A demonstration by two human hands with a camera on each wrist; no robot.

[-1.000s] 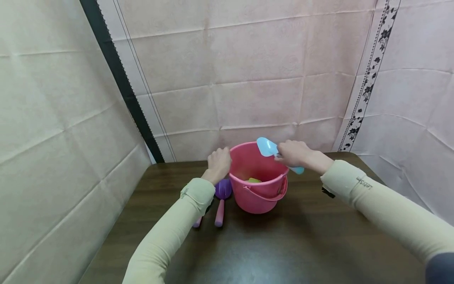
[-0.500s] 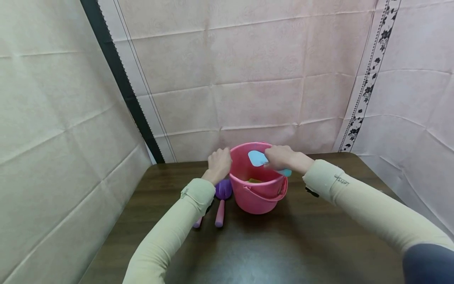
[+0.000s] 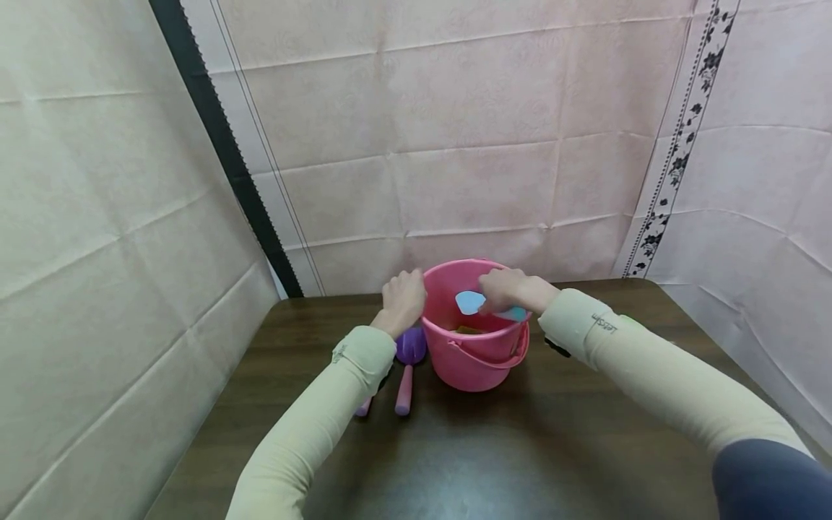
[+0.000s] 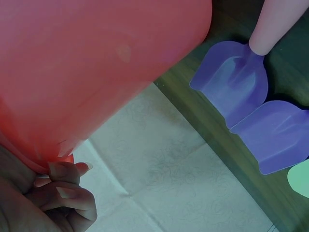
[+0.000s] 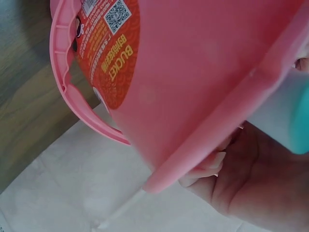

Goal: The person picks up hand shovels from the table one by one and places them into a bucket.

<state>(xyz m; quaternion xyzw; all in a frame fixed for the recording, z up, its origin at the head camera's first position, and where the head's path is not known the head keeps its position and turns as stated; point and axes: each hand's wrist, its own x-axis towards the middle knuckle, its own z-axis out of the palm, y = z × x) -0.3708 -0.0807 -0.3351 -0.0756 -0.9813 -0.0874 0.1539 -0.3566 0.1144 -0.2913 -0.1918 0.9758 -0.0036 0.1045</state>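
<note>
A pink bucket (image 3: 471, 372) stands upright on the table, its handle hanging down at the front. My left hand (image 3: 402, 302) grips the bucket's left rim; in the left wrist view its fingers (image 4: 67, 193) are curled at the edge. My right hand (image 3: 510, 289) holds a light blue toy shovel (image 3: 469, 302) at its middle, within the bucket's mouth. The blade points left, and the other end (image 3: 513, 314) shows near the right rim. Something yellowish (image 3: 468, 330) lies inside the bucket, mostly hidden. The right wrist view shows the hand (image 5: 260, 179) partly behind the rim.
Two purple toy shovels with pink handles lie left of the bucket, one (image 4: 231, 79) beside the other (image 4: 277, 137). A pale green thing (image 4: 300, 179) is next to them. Another green edge (image 3: 630, 321) peeks out behind my right sleeve. Cloth walls (image 3: 468, 144) enclose the dark wooden table (image 3: 494, 462).
My right hand has moved left and slightly down with the blue shovel, from above the right rim into the bucket's mouth. My left hand stays on the rim.
</note>
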